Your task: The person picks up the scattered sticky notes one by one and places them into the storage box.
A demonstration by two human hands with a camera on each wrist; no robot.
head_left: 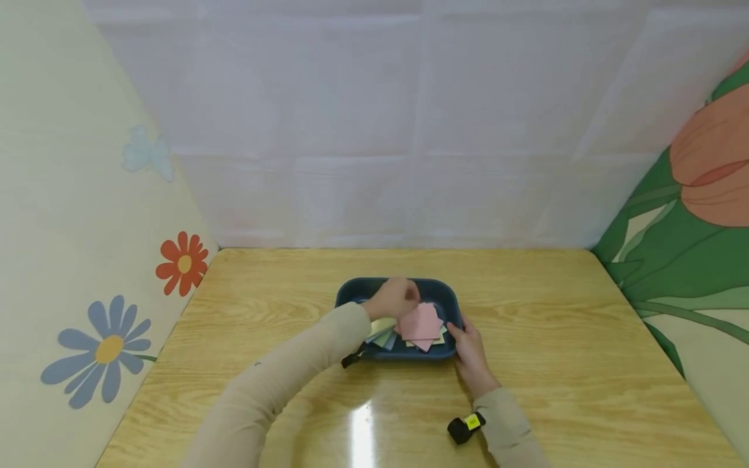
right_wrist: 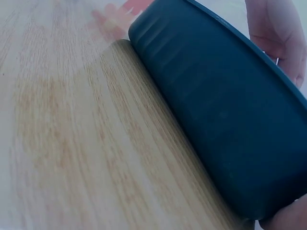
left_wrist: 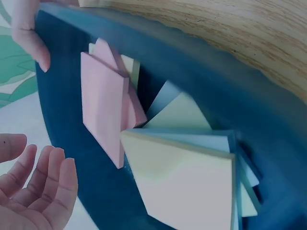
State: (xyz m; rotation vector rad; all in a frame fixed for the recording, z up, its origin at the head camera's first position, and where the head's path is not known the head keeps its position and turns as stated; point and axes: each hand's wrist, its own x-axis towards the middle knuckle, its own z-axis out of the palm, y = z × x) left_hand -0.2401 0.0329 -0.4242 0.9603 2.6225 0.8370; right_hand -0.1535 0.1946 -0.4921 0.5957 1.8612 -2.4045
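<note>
A dark blue plastic bin [head_left: 398, 356] sits on the table with two heaps of sticky note pads in it. Pink pads [left_wrist: 103, 98] lie toward the bin's right end, a pale one showing behind them. Toward the left, a pale yellow pad [left_wrist: 187, 177] tops a fanned pile of light blue and green ones. My left hand [head_left: 394, 299] hovers over the bin, fingers loosely bent and holding nothing; its forearm covers part of the left pile in the head view. At the right end, my right hand [head_left: 473, 354] grips the bin's rim, thumb over the edge.
Wood-grain table [head_left: 544, 312] surrounds the bin. A white sheet [head_left: 374, 130] hangs behind the table, and flower-printed panels stand at both sides. Black wrist straps with small devices [head_left: 460, 430] hang at the wrists.
</note>
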